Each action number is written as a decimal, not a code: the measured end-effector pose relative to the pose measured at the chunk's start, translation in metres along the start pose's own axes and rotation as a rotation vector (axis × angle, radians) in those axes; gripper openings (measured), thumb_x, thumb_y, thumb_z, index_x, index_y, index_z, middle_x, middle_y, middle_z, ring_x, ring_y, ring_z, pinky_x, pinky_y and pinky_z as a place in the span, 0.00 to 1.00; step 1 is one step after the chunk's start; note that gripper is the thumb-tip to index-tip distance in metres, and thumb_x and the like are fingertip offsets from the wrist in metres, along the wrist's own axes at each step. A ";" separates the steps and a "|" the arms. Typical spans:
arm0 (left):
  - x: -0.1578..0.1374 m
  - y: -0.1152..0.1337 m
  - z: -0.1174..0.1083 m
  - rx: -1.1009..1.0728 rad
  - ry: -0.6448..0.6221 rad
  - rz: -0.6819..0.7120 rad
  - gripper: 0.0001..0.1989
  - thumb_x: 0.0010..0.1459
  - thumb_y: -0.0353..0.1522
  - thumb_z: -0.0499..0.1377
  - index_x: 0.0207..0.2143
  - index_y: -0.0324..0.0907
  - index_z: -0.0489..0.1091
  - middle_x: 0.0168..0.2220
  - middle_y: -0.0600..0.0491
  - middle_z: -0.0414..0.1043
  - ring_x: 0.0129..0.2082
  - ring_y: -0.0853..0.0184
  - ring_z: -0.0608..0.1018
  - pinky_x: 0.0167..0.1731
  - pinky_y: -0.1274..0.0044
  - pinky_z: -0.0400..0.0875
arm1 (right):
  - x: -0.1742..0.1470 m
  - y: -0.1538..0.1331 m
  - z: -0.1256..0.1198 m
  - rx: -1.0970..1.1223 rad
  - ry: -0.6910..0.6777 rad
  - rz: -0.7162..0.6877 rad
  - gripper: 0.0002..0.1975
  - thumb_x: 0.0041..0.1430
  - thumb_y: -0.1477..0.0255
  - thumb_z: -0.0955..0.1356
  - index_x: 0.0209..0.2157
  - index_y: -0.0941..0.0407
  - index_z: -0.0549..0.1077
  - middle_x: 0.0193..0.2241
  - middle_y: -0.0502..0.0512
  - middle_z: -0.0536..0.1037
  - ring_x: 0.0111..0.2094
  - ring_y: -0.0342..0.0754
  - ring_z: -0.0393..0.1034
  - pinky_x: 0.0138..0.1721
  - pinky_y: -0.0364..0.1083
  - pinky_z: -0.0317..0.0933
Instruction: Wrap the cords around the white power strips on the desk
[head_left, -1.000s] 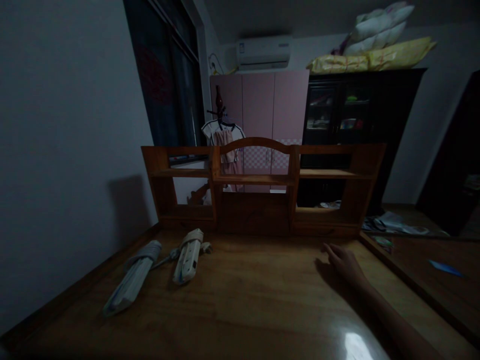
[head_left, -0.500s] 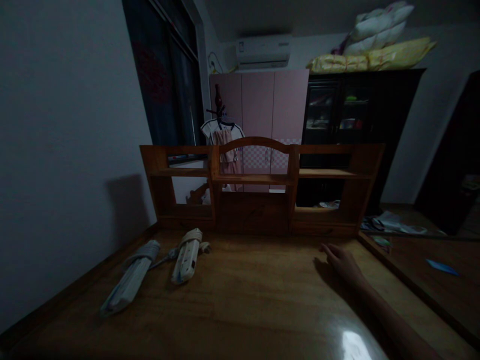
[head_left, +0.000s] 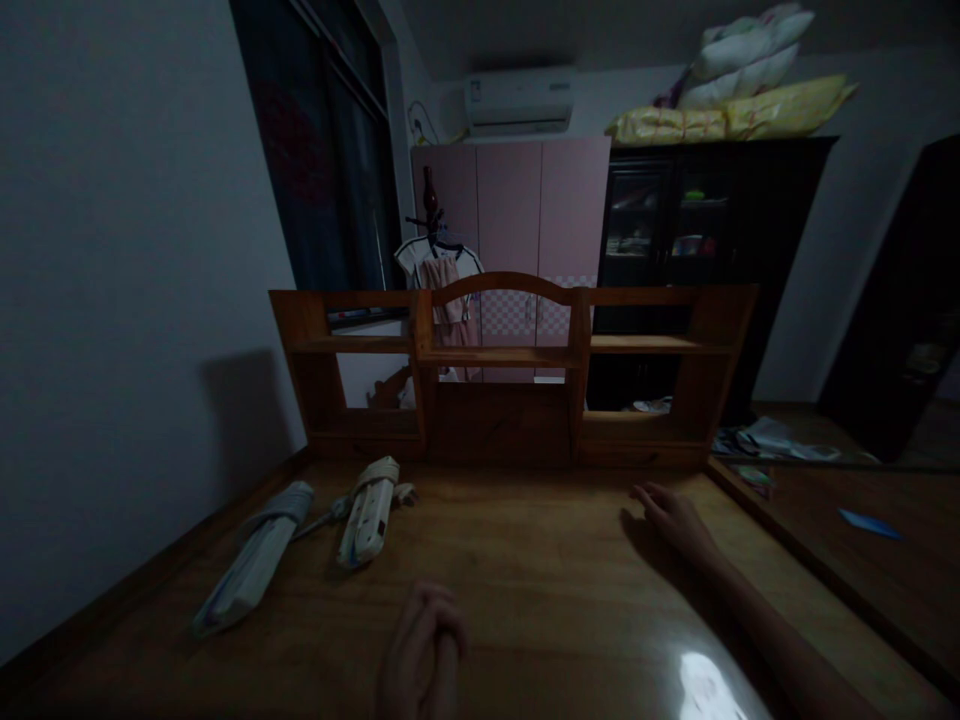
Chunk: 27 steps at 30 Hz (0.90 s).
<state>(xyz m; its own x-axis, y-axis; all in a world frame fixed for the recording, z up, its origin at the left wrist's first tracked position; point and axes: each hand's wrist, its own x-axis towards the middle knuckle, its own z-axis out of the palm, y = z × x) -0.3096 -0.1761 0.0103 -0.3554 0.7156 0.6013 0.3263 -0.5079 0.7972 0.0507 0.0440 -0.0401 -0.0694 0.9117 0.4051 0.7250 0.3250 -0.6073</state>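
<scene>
My left hand (head_left: 424, 640) is low in the middle, above the wooden desktop (head_left: 525, 580). Its fingers curl in towards the thumb, and I see nothing in them. Off to the right, my right hand (head_left: 675, 520) is over the desktop with its fingers loosely stretched forward and left; it holds nothing, and a shadow falls beside it. Two white power strips lie at the left with their cords wound round their far ends: one nearer the wall (head_left: 251, 570), the other closer to the middle (head_left: 367, 525). The second is the nearest object to my left hand.
A wooden shelf unit (head_left: 499, 357) spans the desk's back edge. The wall (head_left: 150, 350) borders the left side, and a raised wooden edge (head_left: 795, 540) runs down the right. Beyond stand a pink wardrobe (head_left: 510, 210) and a dark cabinet (head_left: 772, 230). A blue item (head_left: 868, 523) lies at right.
My left hand has come into view from the bottom edge. My right hand stays in nearly the same place. The whole view has shifted slightly, with the scene moving a little left.
</scene>
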 end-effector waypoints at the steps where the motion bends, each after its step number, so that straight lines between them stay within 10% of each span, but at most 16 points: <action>1: 0.004 -0.010 0.001 -0.025 -0.007 -0.053 0.15 0.56 0.35 0.52 0.17 0.42 0.63 0.23 0.53 0.61 0.26 0.67 0.68 0.28 0.76 0.63 | 0.000 0.000 0.000 0.001 -0.002 -0.005 0.24 0.59 0.54 0.58 0.36 0.57 0.77 0.33 0.57 0.79 0.32 0.51 0.73 0.34 0.45 0.61; 9: -0.002 -0.075 0.009 -0.280 -0.150 -0.774 0.19 0.44 0.43 0.61 0.36 0.42 0.66 0.18 0.60 0.61 0.17 0.74 0.64 0.17 0.84 0.55 | 0.000 0.002 0.002 -0.013 -0.024 -0.004 0.24 0.59 0.54 0.58 0.37 0.56 0.76 0.33 0.57 0.79 0.33 0.51 0.72 0.34 0.45 0.61; 27: -0.014 -0.081 0.016 -0.183 -0.191 -0.683 0.24 0.52 0.48 0.59 0.42 0.40 0.64 0.27 0.56 0.67 0.18 0.77 0.61 0.17 0.84 0.53 | -0.001 -0.002 0.003 -0.004 -0.078 -0.016 0.24 0.60 0.53 0.58 0.36 0.57 0.75 0.29 0.56 0.78 0.29 0.51 0.71 0.31 0.45 0.60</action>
<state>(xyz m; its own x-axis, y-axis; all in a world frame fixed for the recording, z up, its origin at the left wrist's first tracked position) -0.3172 -0.1378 -0.0634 -0.2633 0.9639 -0.0391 -0.0710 0.0210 0.9973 0.0474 0.0438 -0.0415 -0.1342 0.9232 0.3602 0.7258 0.3390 -0.5985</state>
